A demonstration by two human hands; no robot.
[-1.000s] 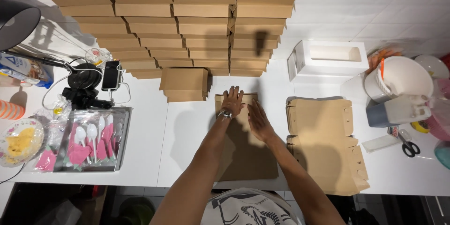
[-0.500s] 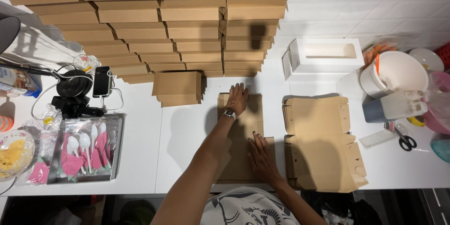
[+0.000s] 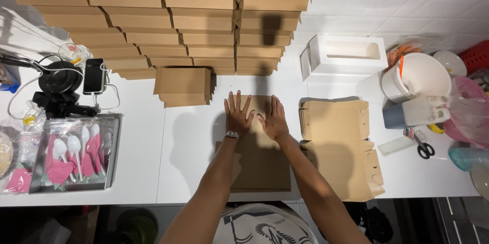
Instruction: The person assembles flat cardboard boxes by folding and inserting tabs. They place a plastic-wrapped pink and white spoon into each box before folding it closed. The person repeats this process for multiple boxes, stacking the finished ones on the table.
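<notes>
Left hand (image 3: 238, 115) and right hand (image 3: 275, 120) press flat, fingers spread, on a brown cardboard sheet (image 3: 261, 160).

stacked folded boxes (image 3: 168, 15), scissors (image 3: 424, 147)

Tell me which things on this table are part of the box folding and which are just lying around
In use: left hand, right hand, flat cardboard blank, spare blanks, folded box, stacked boxes.
Lying about: scissors, spoon tray, phone, white bucket.

White table (image 3: 153, 173), white tiled wall (image 3: 397, 0) behind; dark floor (image 3: 448, 218) below, hard shadows
</notes>
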